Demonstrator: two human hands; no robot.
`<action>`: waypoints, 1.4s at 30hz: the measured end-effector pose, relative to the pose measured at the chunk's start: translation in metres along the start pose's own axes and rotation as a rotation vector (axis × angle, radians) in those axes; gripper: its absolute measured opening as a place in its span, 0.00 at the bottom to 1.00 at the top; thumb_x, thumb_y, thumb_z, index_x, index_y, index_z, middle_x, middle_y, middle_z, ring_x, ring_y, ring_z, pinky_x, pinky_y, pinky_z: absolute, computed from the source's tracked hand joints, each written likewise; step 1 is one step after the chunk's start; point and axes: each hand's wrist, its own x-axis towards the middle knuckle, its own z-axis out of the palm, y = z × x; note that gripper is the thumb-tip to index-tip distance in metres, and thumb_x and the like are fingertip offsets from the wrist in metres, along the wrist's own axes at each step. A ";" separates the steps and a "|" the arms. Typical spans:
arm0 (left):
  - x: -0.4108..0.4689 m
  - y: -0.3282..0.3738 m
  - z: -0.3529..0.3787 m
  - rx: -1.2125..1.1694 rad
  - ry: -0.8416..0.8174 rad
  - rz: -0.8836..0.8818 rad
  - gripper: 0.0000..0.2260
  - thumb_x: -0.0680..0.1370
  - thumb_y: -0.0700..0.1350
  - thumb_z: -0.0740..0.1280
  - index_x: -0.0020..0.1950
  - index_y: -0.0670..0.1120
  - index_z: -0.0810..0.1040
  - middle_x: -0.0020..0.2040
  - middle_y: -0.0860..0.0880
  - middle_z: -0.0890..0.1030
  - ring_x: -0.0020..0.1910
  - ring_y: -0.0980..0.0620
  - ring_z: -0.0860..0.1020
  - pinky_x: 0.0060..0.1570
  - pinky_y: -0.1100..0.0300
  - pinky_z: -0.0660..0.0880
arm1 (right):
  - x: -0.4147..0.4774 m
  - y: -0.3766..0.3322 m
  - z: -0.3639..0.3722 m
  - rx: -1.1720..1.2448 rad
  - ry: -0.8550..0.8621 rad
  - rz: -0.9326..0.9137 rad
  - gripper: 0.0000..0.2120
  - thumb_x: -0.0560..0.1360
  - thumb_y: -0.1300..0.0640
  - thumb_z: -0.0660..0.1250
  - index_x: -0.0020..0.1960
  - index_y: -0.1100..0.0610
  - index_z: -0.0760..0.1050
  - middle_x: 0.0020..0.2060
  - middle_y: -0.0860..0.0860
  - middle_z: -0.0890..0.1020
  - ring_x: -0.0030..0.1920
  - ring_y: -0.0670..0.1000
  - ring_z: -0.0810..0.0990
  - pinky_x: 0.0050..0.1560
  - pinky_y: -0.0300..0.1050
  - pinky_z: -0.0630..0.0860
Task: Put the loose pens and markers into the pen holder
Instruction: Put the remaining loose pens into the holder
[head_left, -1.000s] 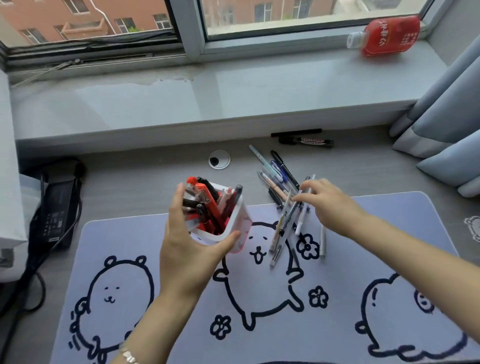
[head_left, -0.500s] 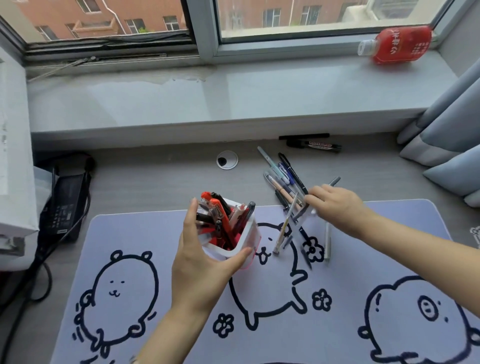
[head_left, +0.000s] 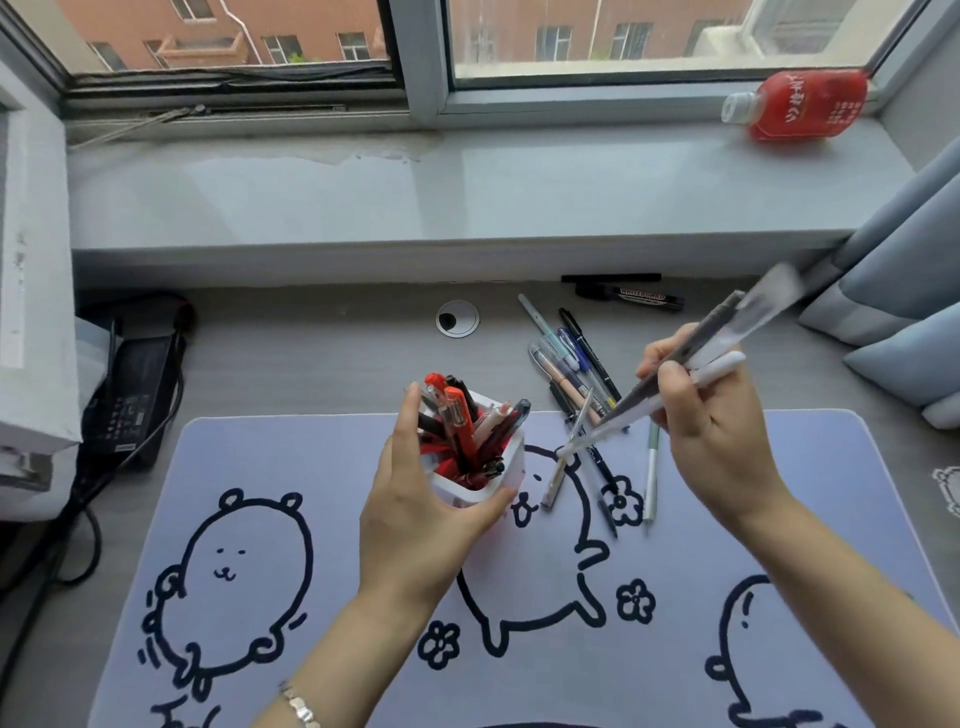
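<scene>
A white pen holder (head_left: 511, 457) stands on the lilac desk mat (head_left: 322, 613), filled with several red and black pens. My left hand (head_left: 415, 499) grips its near side. My right hand (head_left: 711, 431) is raised to the right of the holder, shut on a bundle of pens (head_left: 727, 332) that points up and to the right, tips blurred. Loose pens (head_left: 569, 358) lie on the desk behind the mat, and a few more pens (head_left: 649, 467) lie on the mat under my right hand. A black whiteboard marker (head_left: 641, 299) rests by the sill.
A red bottle (head_left: 805, 104) lies on the window sill (head_left: 467, 197). A black power adapter (head_left: 130, 395) with cables sits at the left beside a white box (head_left: 31, 312). Grey curtains (head_left: 898, 291) hang at the right. A cable grommet (head_left: 457, 318) is in the desk.
My right hand has closed on a few pens from the pile and lifted them off the mat, tilting them up to the right. My left hand still holds the pen holder.
</scene>
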 end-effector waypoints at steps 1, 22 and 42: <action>-0.001 0.002 0.002 0.007 -0.004 0.005 0.46 0.61 0.56 0.76 0.68 0.67 0.49 0.59 0.58 0.72 0.50 0.63 0.74 0.42 0.77 0.66 | -0.001 -0.002 0.005 0.091 0.020 0.017 0.01 0.73 0.56 0.56 0.43 0.52 0.65 0.36 0.48 0.73 0.33 0.40 0.73 0.33 0.29 0.70; -0.011 0.012 0.030 0.103 -0.058 0.090 0.48 0.61 0.54 0.76 0.69 0.67 0.46 0.55 0.63 0.66 0.58 0.56 0.74 0.49 0.61 0.73 | -0.024 -0.011 0.069 0.236 0.334 0.055 0.09 0.79 0.61 0.56 0.47 0.49 0.71 0.34 0.46 0.78 0.38 0.44 0.78 0.46 0.35 0.75; -0.014 0.027 0.019 0.058 -0.035 0.096 0.40 0.59 0.64 0.62 0.69 0.65 0.50 0.58 0.59 0.72 0.56 0.57 0.75 0.46 0.65 0.70 | -0.047 0.006 0.061 -0.431 -0.032 -0.304 0.18 0.78 0.58 0.52 0.66 0.58 0.68 0.67 0.43 0.69 0.73 0.48 0.60 0.72 0.49 0.59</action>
